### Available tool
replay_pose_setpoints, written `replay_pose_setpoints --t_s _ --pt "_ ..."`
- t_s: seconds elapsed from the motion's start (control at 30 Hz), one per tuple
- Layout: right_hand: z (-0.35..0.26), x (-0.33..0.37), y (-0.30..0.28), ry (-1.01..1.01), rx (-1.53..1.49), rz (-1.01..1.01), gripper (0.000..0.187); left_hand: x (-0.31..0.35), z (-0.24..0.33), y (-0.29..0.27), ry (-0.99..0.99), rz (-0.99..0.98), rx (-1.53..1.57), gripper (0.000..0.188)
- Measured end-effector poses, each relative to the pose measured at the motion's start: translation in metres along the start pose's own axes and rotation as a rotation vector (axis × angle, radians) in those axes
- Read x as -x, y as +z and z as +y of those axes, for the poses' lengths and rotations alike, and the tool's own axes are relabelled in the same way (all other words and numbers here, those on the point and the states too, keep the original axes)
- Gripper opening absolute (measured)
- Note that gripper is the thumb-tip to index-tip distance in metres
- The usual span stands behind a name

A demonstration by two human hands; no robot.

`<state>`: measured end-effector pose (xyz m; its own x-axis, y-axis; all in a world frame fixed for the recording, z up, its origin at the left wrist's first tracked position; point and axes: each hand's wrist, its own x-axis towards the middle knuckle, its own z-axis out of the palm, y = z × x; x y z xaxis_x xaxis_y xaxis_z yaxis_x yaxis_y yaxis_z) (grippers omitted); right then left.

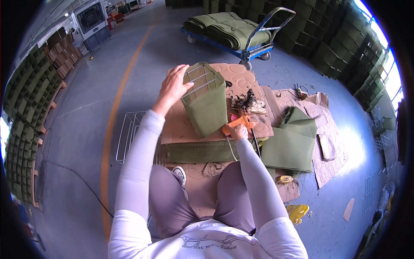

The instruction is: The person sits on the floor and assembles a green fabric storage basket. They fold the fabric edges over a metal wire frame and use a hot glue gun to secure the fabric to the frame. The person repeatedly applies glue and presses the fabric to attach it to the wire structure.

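A tapered green felt basket (208, 113) with a white wire frame stands tilted on a cardboard-topped work surface (176, 127). My left hand (174, 86) grips its upper left side, thumb by the wires and fingers along the edge. My right hand (238, 131) is closed round the handle of an orange glue gun (246, 121), just right of the basket's lower end. A dark glue stick (255, 141) sticks out behind the gun, and a pale cord hangs below it. Beyond the gun, a messy dark clump of glue (247, 100) sits by a pale block (258, 107).
Green felt sheets (288, 146) lie on cardboard at right. A bare wire frame (129, 134) stands left of the work surface. Farther off is a blue trolley (233, 51) loaded with felt (228, 30). A yellow container (297, 213) lies on the floor. Stacked green baskets (30, 86) line the left.
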<state>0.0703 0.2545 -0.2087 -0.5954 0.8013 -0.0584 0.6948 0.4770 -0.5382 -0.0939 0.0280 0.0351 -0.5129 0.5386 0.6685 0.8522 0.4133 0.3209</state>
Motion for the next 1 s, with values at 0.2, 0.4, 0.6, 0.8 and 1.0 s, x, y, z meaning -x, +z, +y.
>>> replay_pose_setpoints --t_s 0.2,0.4,0.6,0.8,1.0 --pt "-0.008 -0.001 -0.006 0.170 -0.142 -0.026 0.076 -0.049 -0.006 0.029 -0.014 -0.394 -0.087 0.062" --pt "-0.011 -0.003 -0.002 0.293 -0.206 0.042 0.070 -0.088 -0.006 0.070 0.028 -0.544 -0.082 0.071" --pt "-0.020 0.005 -0.008 0.353 -0.384 0.021 0.068 -0.094 -0.007 0.100 0.155 -0.444 0.026 0.040" --pt "0.027 -0.021 -0.005 0.438 -1.036 0.060 0.048 -0.084 -0.018 0.069 0.044 -0.334 0.015 0.027" --pt "0.025 0.009 -0.032 0.326 -1.625 -0.261 0.027 0.002 -0.076 0.018 -0.291 -0.216 0.123 0.031"
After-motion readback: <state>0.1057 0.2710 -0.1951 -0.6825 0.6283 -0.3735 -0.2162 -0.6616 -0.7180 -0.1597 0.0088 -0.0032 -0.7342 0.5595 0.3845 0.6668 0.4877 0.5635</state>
